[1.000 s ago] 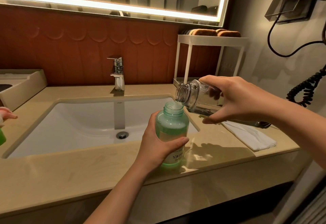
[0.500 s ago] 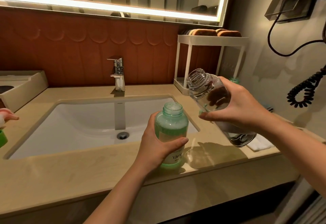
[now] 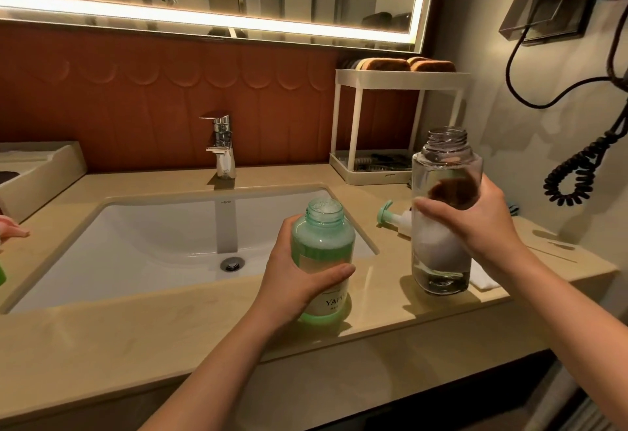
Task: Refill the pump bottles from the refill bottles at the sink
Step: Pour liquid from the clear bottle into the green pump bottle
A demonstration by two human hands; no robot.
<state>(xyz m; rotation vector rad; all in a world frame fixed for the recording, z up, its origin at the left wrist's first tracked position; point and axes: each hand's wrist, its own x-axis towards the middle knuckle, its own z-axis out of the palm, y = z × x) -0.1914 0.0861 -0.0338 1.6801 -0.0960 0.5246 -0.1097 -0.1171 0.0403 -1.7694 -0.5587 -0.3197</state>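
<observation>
Pump bottle: the green pump bottle (image 3: 321,237) stands upright on the worktop (image 3: 170,325) at the front right corner of the sink (image 3: 153,243). Its neck is open, with no pump fitted, and pale liquid shows high up near the shoulder.
Left hand: the left hand (image 3: 292,277) has its grip wrapped round the bottle's middle, with the thumb across the front above the label.
Refill bottle: the clear refill bottle (image 3: 445,165) is upright and uncapped, further right of the sink than the pump bottle. Only a little liquid appears to be left at the bottom. I cannot tell whether its base touches the worktop.
Right hand: the right hand (image 3: 475,226) has its grip curled round the refill bottle's middle from the far side.
Pump head: a green pump head (image 3: 390,218) lies on its side just right of the sink's right rim. Its nozzle points toward the sink and its body is hidden behind the refill bottle.
Key relation: the pump head lies between the two bottles, closer to the right hand. Its long axis runs roughly level, across the open neck's upright axis.
Step, as judged: this fill looks done. Next the refill bottle would be released, and the pump head lifted, turned upright and screwed on.
Risk: an elbow could tip either uncapped bottle.
Surroundings: a white cloth (image 3: 482,281) lies right of the sink, and a white rack (image 3: 397,73) stands at its back right.
</observation>
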